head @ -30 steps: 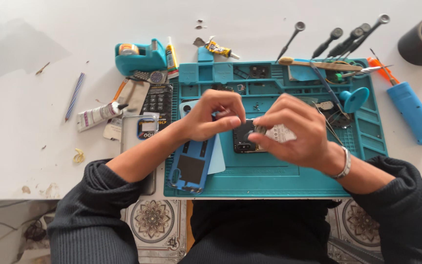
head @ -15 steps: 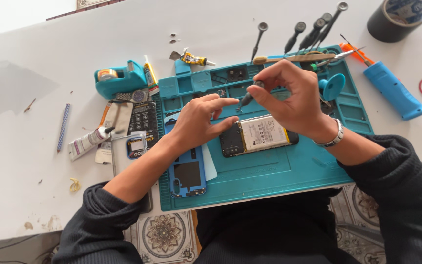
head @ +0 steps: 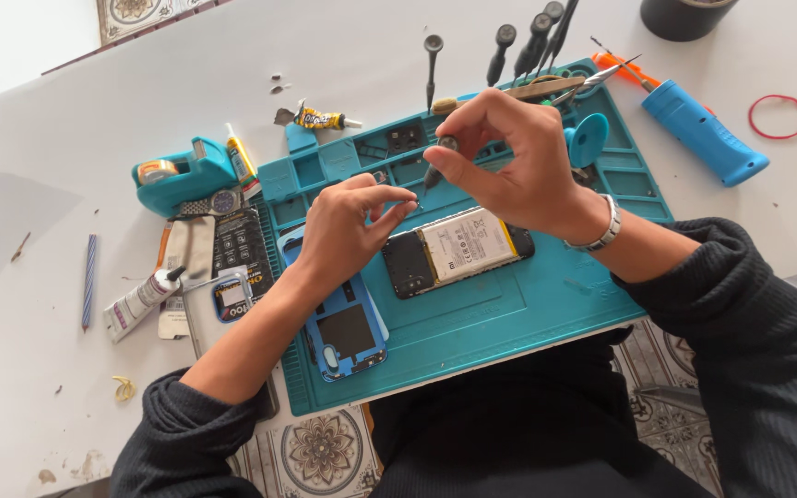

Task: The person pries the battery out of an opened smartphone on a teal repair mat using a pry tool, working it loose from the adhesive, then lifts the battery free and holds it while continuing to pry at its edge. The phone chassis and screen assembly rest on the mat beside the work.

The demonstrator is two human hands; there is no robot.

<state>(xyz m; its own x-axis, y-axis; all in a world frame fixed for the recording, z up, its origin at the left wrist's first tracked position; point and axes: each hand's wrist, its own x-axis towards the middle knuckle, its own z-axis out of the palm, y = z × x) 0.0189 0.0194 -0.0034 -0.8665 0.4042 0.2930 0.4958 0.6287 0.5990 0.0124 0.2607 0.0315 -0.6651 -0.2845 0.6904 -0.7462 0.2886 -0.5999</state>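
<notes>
I see the small screwdriver (head: pixel 435 166) pinched in my right hand (head: pixel 509 161), long axis tilted, tip down-left toward my left hand (head: pixel 352 231), whose fingertips close on something tiny, above the opened phone (head: pixel 458 249) on the teal mat (head: pixel 528 304).
</notes>
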